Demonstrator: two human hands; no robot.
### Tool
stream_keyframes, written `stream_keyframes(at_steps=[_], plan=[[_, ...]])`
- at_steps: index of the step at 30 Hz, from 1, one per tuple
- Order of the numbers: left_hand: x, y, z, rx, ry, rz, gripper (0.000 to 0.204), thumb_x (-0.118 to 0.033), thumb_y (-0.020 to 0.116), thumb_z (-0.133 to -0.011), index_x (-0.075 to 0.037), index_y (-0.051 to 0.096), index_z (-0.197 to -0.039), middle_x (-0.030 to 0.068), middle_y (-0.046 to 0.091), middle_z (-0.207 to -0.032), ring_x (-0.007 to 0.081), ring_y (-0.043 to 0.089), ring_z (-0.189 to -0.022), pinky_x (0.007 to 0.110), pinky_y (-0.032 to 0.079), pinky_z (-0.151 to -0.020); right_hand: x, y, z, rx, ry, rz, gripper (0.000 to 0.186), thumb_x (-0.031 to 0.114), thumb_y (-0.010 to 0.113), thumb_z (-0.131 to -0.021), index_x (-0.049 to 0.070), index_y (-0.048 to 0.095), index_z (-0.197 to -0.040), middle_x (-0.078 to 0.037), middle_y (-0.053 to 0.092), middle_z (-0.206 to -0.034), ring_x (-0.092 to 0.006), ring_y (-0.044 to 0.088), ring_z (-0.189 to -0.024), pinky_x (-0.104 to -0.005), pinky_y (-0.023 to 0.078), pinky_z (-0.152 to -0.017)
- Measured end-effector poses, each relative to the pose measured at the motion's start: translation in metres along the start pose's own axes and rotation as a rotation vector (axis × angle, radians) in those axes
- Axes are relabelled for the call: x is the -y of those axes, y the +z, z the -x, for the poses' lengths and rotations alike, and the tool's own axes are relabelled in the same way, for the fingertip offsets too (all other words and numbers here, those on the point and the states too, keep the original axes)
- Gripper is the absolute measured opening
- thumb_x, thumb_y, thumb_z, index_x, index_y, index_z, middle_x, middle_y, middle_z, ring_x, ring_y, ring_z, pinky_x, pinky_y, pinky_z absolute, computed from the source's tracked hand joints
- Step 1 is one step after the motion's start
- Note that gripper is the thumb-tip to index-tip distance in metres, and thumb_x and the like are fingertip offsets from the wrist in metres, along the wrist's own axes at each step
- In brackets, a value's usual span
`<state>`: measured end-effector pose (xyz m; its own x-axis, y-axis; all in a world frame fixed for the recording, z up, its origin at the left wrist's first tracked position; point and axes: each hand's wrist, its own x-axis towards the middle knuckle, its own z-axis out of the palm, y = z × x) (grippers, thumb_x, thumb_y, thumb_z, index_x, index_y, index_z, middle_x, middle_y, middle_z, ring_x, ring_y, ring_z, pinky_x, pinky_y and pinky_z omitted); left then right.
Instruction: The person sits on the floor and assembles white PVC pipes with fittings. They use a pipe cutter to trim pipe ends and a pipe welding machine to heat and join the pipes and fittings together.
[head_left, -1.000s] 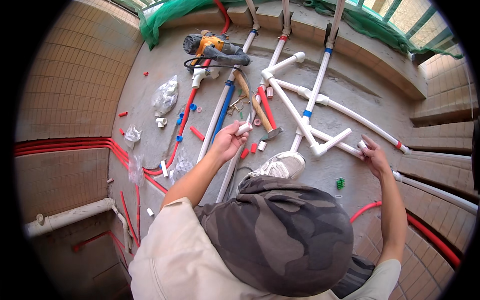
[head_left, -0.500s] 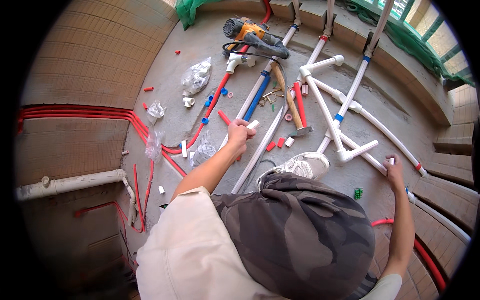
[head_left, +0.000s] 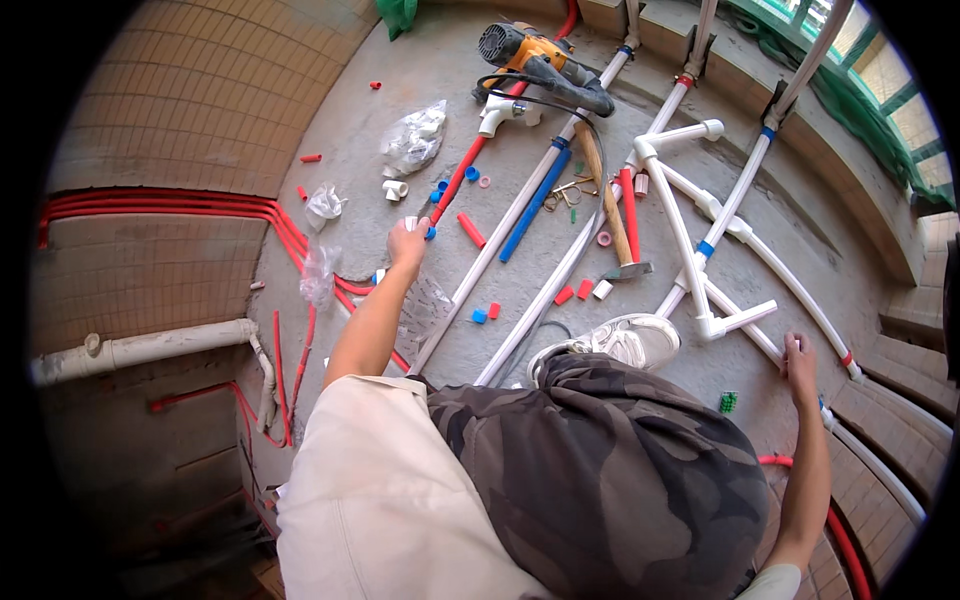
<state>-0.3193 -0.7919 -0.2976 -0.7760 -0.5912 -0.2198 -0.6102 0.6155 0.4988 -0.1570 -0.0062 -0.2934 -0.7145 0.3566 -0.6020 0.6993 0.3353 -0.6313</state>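
My left hand is closed around a short white pipe piece, whose end sticks up above my fingers. It is over the concrete floor, beside a red pipe and a small blue fitting. Far to the right, my right hand has its fingers pinched together by the lower end of a long white pipe. What those fingers hold, if anything, I cannot make out. Left of that hand lies a joined white pipe frame with elbows.
A yellow and black power tool lies at the back, its cable crossing the pipes. A hammer, a blue pipe, red pipe cuttings and plastic bags lie about. My shoe stands between the pipes.
My left hand has moved left and a little away from me, carrying the white pipe piece. A blue fitting and a red cutting now show near where it was. The whole view has shifted slightly.
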Motion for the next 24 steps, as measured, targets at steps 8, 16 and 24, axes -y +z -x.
stream_keyframes(at_steps=[8, 16, 24], plan=[[0.010, -0.013, -0.124, 0.034, 0.166, -0.264, 0.055, -0.045, 0.072, -0.089, -0.018, 0.067, -0.137, 0.0187, 0.042, -0.158, 0.0395, 0.023, -0.153, 0.046, 0.027, -0.123, 0.003, -0.009, -0.005, 0.063, 0.043, 0.093, 0.038, 0.009, 0.060, -0.093, 0.002, 0.051, -0.130, -0.008, 0.059, -0.075, -0.0157, 0.057, -0.058, -0.0312, 0.044, -0.052], [0.030, 0.023, -0.166, -0.036, 0.270, -0.330, 0.032, -0.035, 0.067, -0.091, -0.007, 0.073, -0.105, 0.0170, 0.070, -0.118, 0.0405, 0.053, -0.123, 0.047, 0.035, -0.115, -0.005, -0.002, 0.002, -0.016, -0.008, 0.249, 0.034, 0.013, 0.062, -0.095, 0.000, 0.055, -0.126, -0.011, 0.063, -0.081, -0.0180, 0.062, -0.068, -0.0342, 0.049, -0.059], [0.042, 0.014, -0.132, -0.468, 0.341, -0.208, 0.025, -0.011, 0.077, -0.077, 0.005, 0.064, -0.092, 0.0259, 0.065, -0.097, 0.0449, 0.062, -0.093, 0.051, 0.050, -0.086, 0.050, 0.014, 0.001, -0.169, -0.111, 0.497, 0.044, 0.040, 0.059, -0.099, -0.001, 0.057, -0.114, -0.031, 0.068, -0.104, -0.0487, 0.065, -0.101, -0.0542, 0.050, -0.087]])
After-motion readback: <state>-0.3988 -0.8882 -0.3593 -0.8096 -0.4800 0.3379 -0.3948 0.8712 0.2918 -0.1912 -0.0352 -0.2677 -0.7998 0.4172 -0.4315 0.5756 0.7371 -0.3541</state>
